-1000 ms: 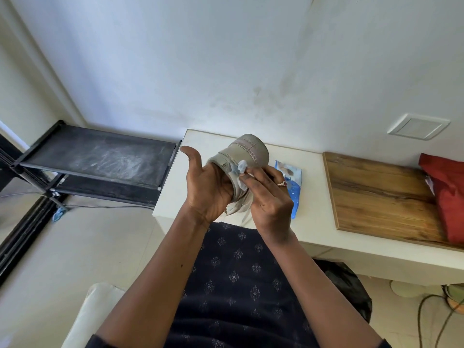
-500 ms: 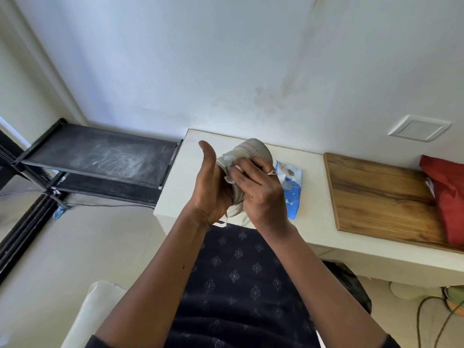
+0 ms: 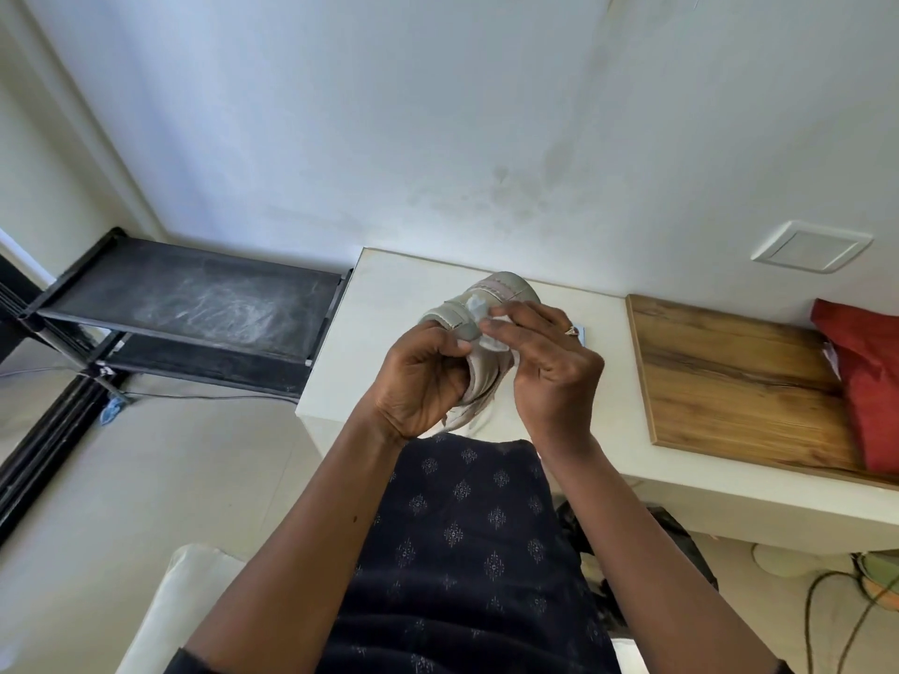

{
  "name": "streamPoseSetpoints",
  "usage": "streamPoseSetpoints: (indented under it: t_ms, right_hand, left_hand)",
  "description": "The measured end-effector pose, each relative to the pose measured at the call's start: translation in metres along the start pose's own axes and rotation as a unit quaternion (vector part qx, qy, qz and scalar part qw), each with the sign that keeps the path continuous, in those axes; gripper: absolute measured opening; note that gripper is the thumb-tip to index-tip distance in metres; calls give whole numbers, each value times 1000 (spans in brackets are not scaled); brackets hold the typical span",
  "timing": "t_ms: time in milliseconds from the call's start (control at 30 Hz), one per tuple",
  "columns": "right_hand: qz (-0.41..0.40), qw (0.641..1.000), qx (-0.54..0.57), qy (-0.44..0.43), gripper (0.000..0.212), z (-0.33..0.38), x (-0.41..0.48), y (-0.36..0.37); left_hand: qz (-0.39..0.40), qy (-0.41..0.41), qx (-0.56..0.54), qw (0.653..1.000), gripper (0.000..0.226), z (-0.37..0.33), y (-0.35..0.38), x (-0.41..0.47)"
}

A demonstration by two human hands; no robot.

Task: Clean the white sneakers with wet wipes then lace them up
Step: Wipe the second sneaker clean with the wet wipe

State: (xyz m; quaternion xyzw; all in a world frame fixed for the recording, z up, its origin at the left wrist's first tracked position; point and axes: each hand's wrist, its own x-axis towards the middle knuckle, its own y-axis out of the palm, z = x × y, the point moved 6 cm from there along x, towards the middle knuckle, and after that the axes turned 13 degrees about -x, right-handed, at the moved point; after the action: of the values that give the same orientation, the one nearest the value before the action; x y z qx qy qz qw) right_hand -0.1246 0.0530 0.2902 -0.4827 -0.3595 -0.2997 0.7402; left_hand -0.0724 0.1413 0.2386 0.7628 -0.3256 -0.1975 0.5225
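Sneaker [image 3: 506,289] mid-frame, held up over the white counter [image 3: 389,304]; left hand [image 3: 418,381] curled round its near side, gripping it; right hand [image 3: 549,367] pinches a wet wipe [image 3: 477,307] against the upper; wooden board [image 3: 729,377] at right of frame.

Head camera looks down, close over the sneaker [image 3: 506,288].

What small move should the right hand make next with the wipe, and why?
Probably slide the wet wipe along the sneaker toward its rounded end. The right hand pinches the wipe against the sneaker, the left hand grips it steady above the table, and the material there looks grey, so wiping seems unfinished.
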Motion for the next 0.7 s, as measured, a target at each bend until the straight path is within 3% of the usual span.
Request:
streamPoseSetpoints:
  t_ms: [67,133,233,333,433,600,700]
  right_hand:
    - [23,1000,-6,-5,34,4,6,1]
    - [70,996,13,-62,31,18,14,1]
    - [155,982,18,-105,28,31,25,8]
    - [261,960,-23,-98,30,33,38,27]
    - [402,910,-77,-71,33,21,34,51]
    - [291,951,29,-105,21,24,37,23]
    - [244,963,58,-100,23,20,33,1]
  left_hand:
    - [-46,9,67,997,37,4,-3,1]
    - [-99,22,176,979,36,6,-8,1]
    - [-150,40,258,954,7,10,-16,-3]
    - [-131,35,325,936,16,15,-11,-4]
    - [-113,28,370,922,17,20,-4,-6]
    - [-86,29,430,898,17,23,2,-1]
    - [-111,28,408,906,27,22,-4,-1]
